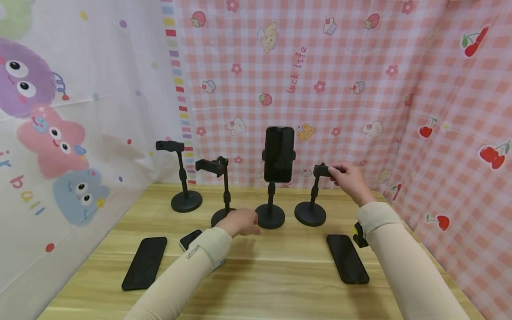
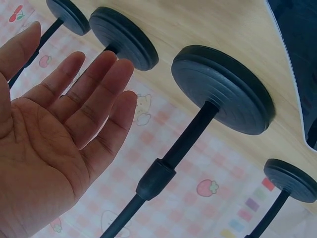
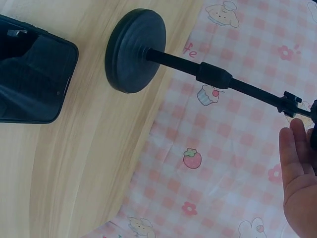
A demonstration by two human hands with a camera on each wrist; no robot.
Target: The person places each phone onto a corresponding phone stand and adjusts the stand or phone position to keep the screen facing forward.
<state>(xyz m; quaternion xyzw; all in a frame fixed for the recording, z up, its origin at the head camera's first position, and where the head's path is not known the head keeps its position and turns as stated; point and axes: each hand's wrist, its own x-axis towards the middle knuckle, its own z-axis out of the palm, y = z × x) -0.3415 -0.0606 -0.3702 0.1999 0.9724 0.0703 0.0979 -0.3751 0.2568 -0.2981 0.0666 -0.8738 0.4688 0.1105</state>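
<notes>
At the far right of the row, my right hand (image 1: 352, 181) holds the end of the black clamp (image 1: 322, 170) on top of a phone stand (image 1: 310, 214) between thumb and fingers. In the right wrist view the fingers (image 3: 292, 158) lie against that clamp, partly cut off by the frame. My left hand (image 1: 242, 222) hovers over the table, fingers loosely extended and holding nothing, as the left wrist view shows its bare palm (image 2: 44, 153). Beside it are a stand with an empty clamp (image 1: 210, 166) and a stand base (image 1: 270, 217) whose clamp carries an upright black phone (image 1: 278, 153).
A further black stand (image 1: 186, 201) stands at the back left. Phones lie flat: a large one (image 1: 145, 263) at left, a smaller one (image 1: 190, 239) partly behind the left sleeve, another (image 1: 347, 258) at right. A small black-and-yellow object (image 1: 360, 235) sits by the right sleeve.
</notes>
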